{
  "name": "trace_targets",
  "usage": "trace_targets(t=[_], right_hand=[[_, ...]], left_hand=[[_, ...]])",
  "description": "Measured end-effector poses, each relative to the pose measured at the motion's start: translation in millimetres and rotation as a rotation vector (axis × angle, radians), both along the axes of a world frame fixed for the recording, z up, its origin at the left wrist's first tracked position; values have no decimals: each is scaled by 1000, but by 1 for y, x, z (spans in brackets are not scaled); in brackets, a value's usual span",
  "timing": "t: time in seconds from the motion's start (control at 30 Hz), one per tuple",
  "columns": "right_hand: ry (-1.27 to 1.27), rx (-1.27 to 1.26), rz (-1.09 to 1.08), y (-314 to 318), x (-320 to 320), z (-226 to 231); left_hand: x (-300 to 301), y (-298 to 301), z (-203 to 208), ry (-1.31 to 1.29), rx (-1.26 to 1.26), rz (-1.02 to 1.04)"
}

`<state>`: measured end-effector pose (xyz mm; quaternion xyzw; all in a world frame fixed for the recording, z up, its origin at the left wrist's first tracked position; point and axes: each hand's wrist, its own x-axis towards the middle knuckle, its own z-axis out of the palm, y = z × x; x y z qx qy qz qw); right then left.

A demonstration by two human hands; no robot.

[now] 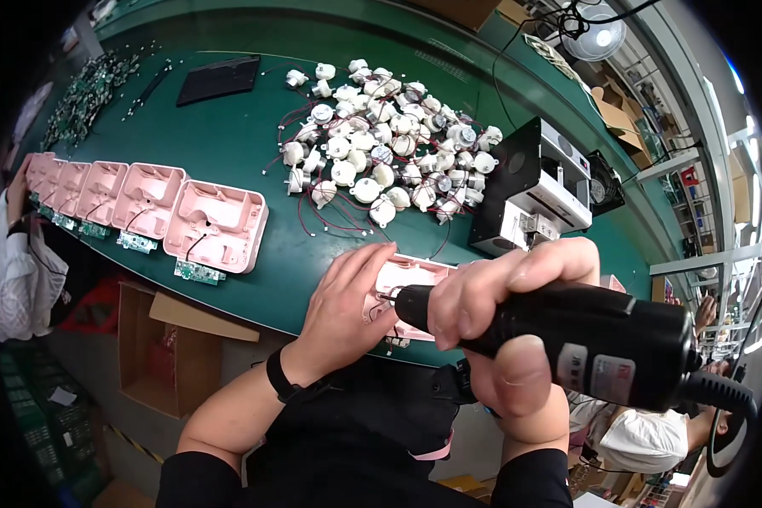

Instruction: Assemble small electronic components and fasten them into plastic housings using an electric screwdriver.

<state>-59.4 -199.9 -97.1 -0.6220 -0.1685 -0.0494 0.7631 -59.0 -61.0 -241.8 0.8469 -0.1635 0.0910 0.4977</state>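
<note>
My right hand (pixel 516 284) is wrapped round a black corded electric screwdriver (pixel 605 339), held nearly level with its bit pointing left. The bit reaches into a pink plastic housing (pixel 419 273) at the table's near edge; whether it touches a screw cannot be made out. My left hand (pixel 343 300) grips that housing by its left side, fingers stretched along the wall and thumb near the bit. A dark wire shows inside the housing, and a small circuit board (pixel 396 341) sticks out below it. The screwdriver and my right hand hide the housing's right part.
Left, a row of pink housings (pixel 258 222) with circuit boards (pixel 199 273) lines the edge. Beyond lie many white round motor-like parts (pixel 364 144) with wires. A black-and-white boxy machine (pixel 550 199) stands right. People sit left (pixel 25 279) and right (pixel 643 440). A cardboard box (pixel 157 372) is below.
</note>
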Motion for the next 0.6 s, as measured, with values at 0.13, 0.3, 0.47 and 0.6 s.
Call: trace_targets(t=[0.13, 0.3, 0.47, 0.6], right_hand=[[61, -40, 75, 11, 12, -10], [121, -79, 111, 13, 17, -15], [102, -152, 109, 15, 16, -15], [135, -161, 115, 17, 17, -16]], left_hand=[[1, 4, 1, -24, -38, -9], [0, 6, 4, -23, -44, 0], [0, 5, 0, -61, -67, 5], [0, 7, 2, -63, -62, 13]])
